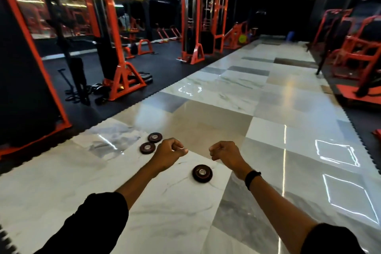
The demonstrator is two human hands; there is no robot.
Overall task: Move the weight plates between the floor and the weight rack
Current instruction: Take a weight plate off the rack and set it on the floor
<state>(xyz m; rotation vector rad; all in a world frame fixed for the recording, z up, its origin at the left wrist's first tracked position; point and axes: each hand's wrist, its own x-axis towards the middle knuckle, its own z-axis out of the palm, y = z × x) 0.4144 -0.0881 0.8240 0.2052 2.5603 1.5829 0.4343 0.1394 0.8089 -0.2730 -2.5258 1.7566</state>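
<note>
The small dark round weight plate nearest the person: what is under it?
The plate lies flat on a white marble floor tile. The patch directly beneath it is covered.

I see both my hands, left hand (169,153) and right hand (223,153), curled and holding nothing above three weight plates (202,173) lying flat on the marble floor (268,130).

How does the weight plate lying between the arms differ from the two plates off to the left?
The near plate lies alone on the tiled floor, between the left hand and right hand; the far pair lie side by side, edges close or touching, left of the left hand. The near plate looks larger, perhaps only because it is closer. All three lie flat, dark with a shiny centre hole, and are not held.
</note>
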